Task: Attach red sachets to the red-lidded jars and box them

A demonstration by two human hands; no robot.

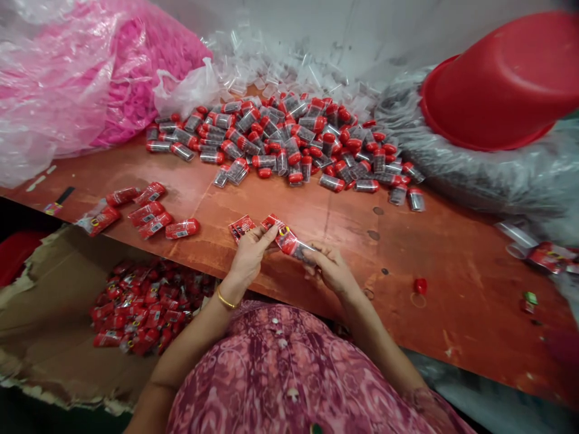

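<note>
Over the front edge of the table, my left hand [249,252] pinches a red printed plastic sleeve [284,239] between thumb and fingers. My right hand [333,269] grips a small clear container [302,251] with dark contents, its far end meeting or inside the sleeve; I cannot tell how deep. More red printed sleeves [241,227] lie flat beside my left fingers. To the left, several wrapped red containers [182,229] rest on the table. A large heap of red-capped clear containers [271,135] spreads across the back.
A cardboard box [54,313] below the table's left edge holds many wrapped containers [140,307]. Pink pieces fill a plastic bag [131,66] at back left. A red tub [502,84] sits on a bag of dark items [470,175]. A loose red cap [420,286] lies right.
</note>
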